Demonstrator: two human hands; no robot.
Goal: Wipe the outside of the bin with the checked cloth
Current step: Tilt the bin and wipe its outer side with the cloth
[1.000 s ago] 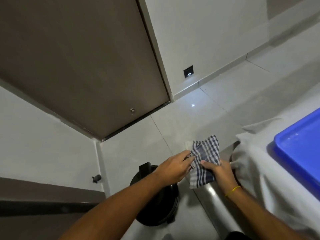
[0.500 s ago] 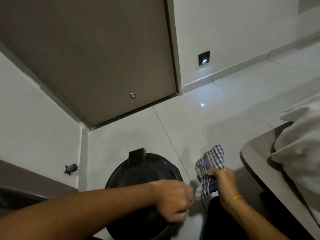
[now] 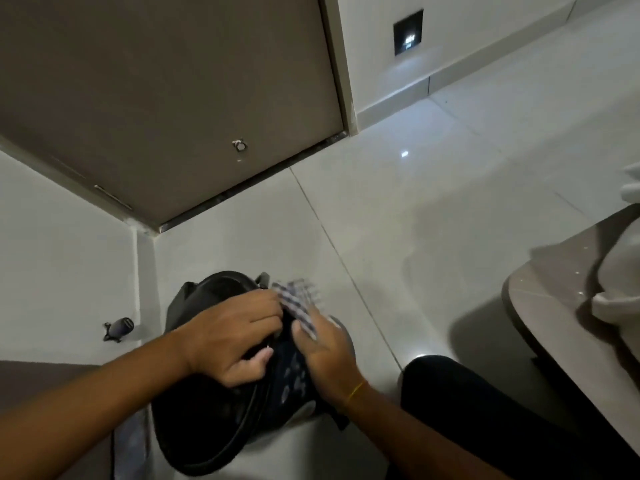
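While blurred, checked cloth (image 3: 300, 308) crumpled, against black bin (image 3: 207, 420)

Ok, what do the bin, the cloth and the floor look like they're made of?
Bin: dark, smooth and slightly glossy, probably plastic, though coated metal is possible. Checked cloth: thin woven fabric, matte, crumpled under the right hand; motion blur hides its texture. Floor: pale polished tile, judging by grout lines and the wall light's mirrored glint.
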